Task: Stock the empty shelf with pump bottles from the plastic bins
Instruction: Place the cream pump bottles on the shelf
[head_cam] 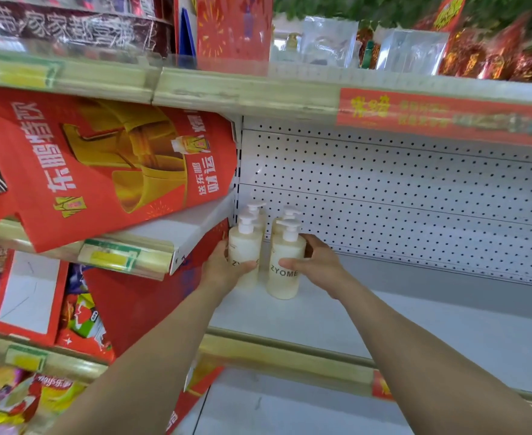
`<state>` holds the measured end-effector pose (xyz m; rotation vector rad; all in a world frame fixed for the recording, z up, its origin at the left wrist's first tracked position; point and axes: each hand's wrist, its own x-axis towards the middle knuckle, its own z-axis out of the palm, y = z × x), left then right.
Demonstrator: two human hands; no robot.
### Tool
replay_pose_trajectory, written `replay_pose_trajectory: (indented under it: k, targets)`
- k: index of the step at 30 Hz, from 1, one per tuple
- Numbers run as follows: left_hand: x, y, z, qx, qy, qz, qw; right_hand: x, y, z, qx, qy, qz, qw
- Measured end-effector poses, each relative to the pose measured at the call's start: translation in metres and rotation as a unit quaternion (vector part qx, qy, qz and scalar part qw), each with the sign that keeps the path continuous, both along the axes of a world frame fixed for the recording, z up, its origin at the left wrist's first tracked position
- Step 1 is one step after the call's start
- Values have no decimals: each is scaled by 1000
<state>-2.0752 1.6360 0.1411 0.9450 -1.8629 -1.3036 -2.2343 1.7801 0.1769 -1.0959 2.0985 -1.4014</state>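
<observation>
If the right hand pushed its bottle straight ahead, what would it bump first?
Most likely the rear bottle standing just behind the front bottle that the right hand grips; the dotted back panel comes after. Depth is hard to judge.

White shelf, centre to lower right of frame. Perforated back panel behind it, gold price rail along the front edge. Four cream pump bottles stand at its left end, two by two: front left bottle, front right bottle, rear left bottle and rear right bottle, the rear pair mostly hidden.
</observation>
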Motion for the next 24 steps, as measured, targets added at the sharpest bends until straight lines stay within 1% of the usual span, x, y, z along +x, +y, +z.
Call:
replay_pose_trajectory:
  k: [6, 11, 14, 18, 21, 24]
  targets:
    - [1, 5, 2, 15, -2, 1, 1000, 4, -3, 2, 30, 32, -23, 999]
    - [12, 18, 13, 4, -40, 10, 999, 20, 2, 5, 63, 57, -54, 995]
    - [26, 32, 23, -41, -71, -1, 997, 39, 11, 12, 62, 82, -106, 989]
    - [53, 51, 43, -115, -100, -35, 988, 71, 30, 30, 82, 170, -165, 968]
    - [80, 57, 57, -184, -109, -51, 976, 99, 45, 40, 106, 233, -157, 954]
    - [114, 62, 70, -274, -99, -36, 956, 132, 56, 50, 121, 297, -137, 937]
